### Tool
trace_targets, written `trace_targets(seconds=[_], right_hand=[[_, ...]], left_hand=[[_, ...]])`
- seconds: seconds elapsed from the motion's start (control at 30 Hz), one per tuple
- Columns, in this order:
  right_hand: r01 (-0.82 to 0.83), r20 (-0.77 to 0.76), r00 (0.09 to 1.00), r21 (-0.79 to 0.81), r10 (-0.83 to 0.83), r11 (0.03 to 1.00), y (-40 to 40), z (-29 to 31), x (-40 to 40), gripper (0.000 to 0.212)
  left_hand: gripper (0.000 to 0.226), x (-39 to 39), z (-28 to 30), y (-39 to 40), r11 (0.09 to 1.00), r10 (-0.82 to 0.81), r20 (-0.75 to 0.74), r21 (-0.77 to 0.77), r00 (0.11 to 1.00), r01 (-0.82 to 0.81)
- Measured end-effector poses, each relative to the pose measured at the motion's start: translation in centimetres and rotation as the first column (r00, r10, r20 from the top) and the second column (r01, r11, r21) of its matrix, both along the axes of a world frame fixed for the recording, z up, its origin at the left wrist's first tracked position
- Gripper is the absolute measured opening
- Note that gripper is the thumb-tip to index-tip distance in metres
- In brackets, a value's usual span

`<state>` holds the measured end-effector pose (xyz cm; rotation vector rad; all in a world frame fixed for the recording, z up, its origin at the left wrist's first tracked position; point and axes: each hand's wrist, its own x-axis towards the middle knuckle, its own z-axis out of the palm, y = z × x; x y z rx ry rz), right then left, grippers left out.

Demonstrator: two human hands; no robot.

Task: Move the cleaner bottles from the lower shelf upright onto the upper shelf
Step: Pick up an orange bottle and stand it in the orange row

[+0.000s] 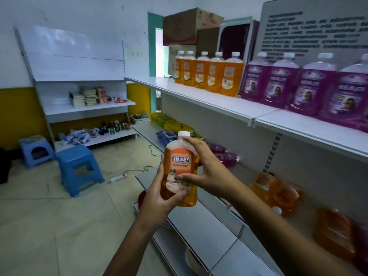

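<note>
— White shop shelving runs along the right wall, over a pale tiled floor (59,226). What do the fingers have?

— Both hands hold one orange bottle (179,172) upright in the air, in front of the shelves. The left hand (159,198) wraps its base, thumb curled across the front. The right hand (201,168) pinches it higher up: thumb on the label, forefinger reaching to the neck below the white cap.

— How does it look?

— Clear plastic, amber liquid, an orange-and-white label with printed characters.

— And further out?

— On the upper shelf (219,104) five orange bottles (209,73) stand in a row, then purple bottles (298,84), the last cut off by the frame edge. On the lower shelf (249,176) more orange bottles (278,194) lie on their sides, blurred; the purple ones (225,156) behind the right hand are partly hidden. Two blue stools (77,168) stand on the floor.
</note>
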<state>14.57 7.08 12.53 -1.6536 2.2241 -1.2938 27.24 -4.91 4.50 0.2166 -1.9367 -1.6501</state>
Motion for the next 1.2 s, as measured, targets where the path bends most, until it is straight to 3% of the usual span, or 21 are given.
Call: trace_targets(seconds=[0.37,0.63,0.8,1.07,1.2], right_hand=[[-0.028,-0.143,0.99,-0.069,0.017,0.997,-10.0,3.7,-2.3,0.086],[-0.014,-0.138,0.99,-0.165,-0.009,0.986,-20.0,6.7,-8.8,0.086],[-0.031,-0.15,0.989,-0.232,-0.004,0.972,-26.6,9.1,-13.6,0.085],[0.011,-0.217,0.972,-0.338,-0.089,0.941,-34.6,11.8,-19.9,0.09],[0.122,-0.302,0.922,-0.366,-0.241,0.923,-37.4,12.1,-22.2,0.093]], left_hand=[[0.09,-2.5,3.1,-9.5,0.996,0.056,-0.067,-0.071,0.996,-0.06],[0.081,-9.7,7.1,-20.5,0.986,0.034,-0.129,-0.16,0.991,-0.055],[0.09,-15.1,9.8,-28.1,0.973,0.041,-0.138,-0.219,0.99,-0.071],[0.095,-22.7,13.6,-36.9,0.949,-0.029,-0.18,-0.314,0.983,-0.03],[0.092,-26.1,15.0,-40.0,0.923,-0.103,-0.196,-0.385,0.975,0.02]])
